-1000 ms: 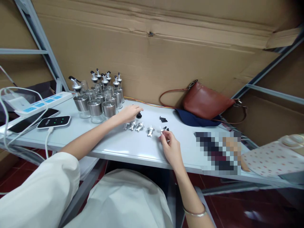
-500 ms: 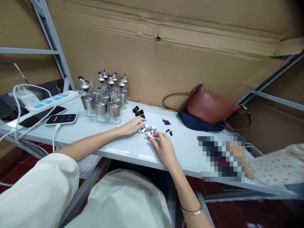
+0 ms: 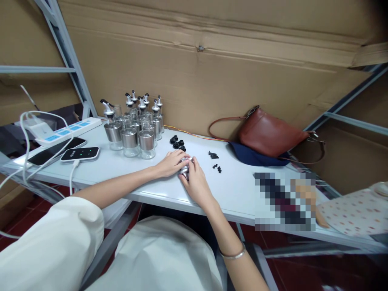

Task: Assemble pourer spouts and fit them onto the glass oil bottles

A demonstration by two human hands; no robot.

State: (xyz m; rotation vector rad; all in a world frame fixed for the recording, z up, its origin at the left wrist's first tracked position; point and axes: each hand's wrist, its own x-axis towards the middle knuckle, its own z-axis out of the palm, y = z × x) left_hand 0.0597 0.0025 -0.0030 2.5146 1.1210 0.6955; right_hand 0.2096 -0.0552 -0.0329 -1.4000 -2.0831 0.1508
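Observation:
A small cluster of silver metal pourer spouts [image 3: 185, 169] lies on the white table, mostly covered by my hands. My left hand [image 3: 170, 164] curves round its left and far side, the fingertips touching the metal. From the right, my right hand [image 3: 196, 182] closes in, its fingers over the spouts and its thumb at the near side. Just beyond my left hand sit several black ring-shaped stoppers [image 3: 176, 141]. To the right of my hands are several thin black flaps [image 3: 213, 154] and a few tiny black pieces [image 3: 217, 168].
Glass bottles with steel bands [image 3: 129, 139], several topped with pourers, stand at the left. Beside them are a power strip [image 3: 72, 130], a phone [image 3: 57, 151] and a cabled device [image 3: 80, 154]. A brown handbag [image 3: 269, 135] rests on dark blue cloth [image 3: 254, 157] at the right.
My right hand has moved left and closed in beside my left hand. The spouts, spread out between the hands before, are now pressed into a tighter cluster and more hidden.

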